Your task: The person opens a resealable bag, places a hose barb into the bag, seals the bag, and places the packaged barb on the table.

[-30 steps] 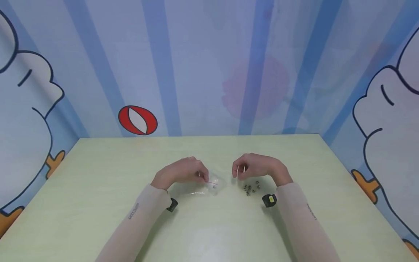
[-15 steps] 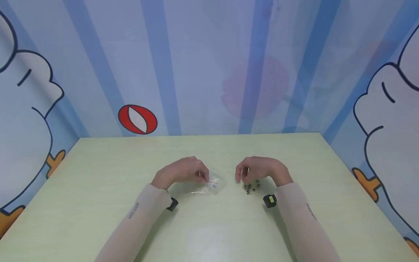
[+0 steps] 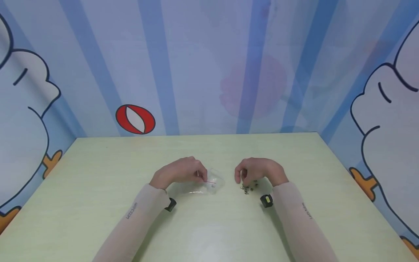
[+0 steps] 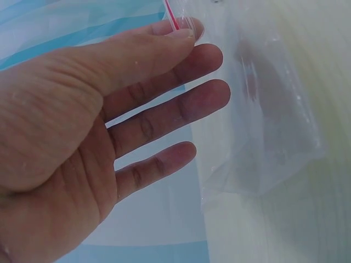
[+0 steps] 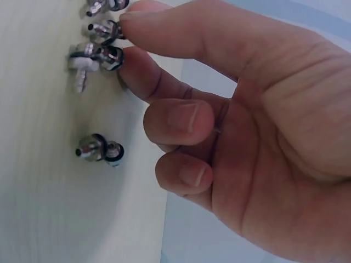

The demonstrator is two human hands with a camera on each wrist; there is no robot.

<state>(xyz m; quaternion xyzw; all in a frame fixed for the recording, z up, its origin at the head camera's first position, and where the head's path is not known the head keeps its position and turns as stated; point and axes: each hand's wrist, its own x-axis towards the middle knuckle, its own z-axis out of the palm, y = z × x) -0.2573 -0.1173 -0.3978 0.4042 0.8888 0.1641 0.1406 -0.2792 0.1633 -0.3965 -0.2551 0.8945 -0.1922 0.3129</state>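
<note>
My left hand (image 3: 183, 171) pinches a clear zip bag (image 3: 214, 185) at its red strip between thumb and forefinger. The other left fingers spread loosely beside the bag (image 4: 263, 126) in the left wrist view. My right hand (image 3: 260, 171) reaches down over a small pile of metal hose fittings (image 3: 246, 190), thumb and forefinger apart in the head view. From the right wrist, the thumb tip meets a fitting (image 5: 104, 32) with a dark ring, and a finger lies against another fitting (image 5: 112, 57). The right hand's last two fingers are curled.
Apart from the pile, a few fittings (image 5: 98, 149) lie on the pale table (image 3: 209, 233). A striped blue backdrop (image 3: 203, 72) rises behind the table's far edge. Black wrist cameras (image 3: 266, 201) hang under the sleeves.
My right hand has come down from near the bag's side to the fittings, its fingertips lower and nearer the pile. The left hand keeps its pinch on the bag.
</note>
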